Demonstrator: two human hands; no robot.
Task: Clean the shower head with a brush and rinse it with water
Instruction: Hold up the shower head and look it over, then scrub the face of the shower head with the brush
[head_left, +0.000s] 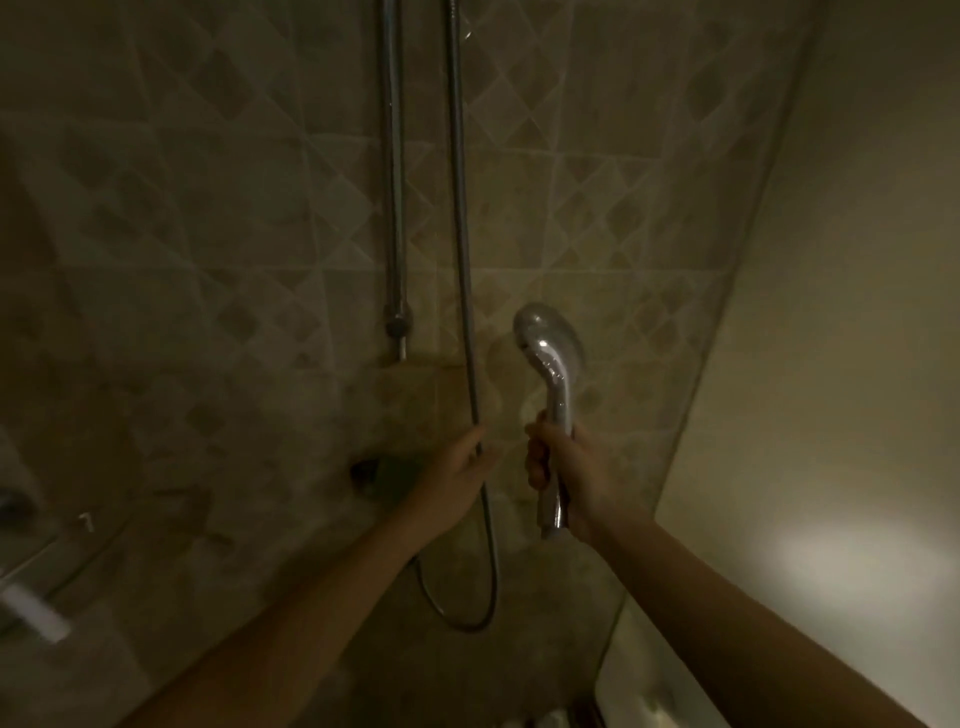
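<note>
Here the right hand (576, 467) grips the shower head (546, 349) upright, handle down.

The shower head (545, 343) is held upright in the right hand (566, 462), in front of the wall (208, 234). Just left of it, the hose (460, 208) hangs down the wall, touched by the left hand (457, 478) and looped below both hands. Further left, the rail (393, 182) is fixed to the wall. A side wall (857, 260) is seen at right.

Head-worn, forward, near tiled wall (218, 249)
</note>
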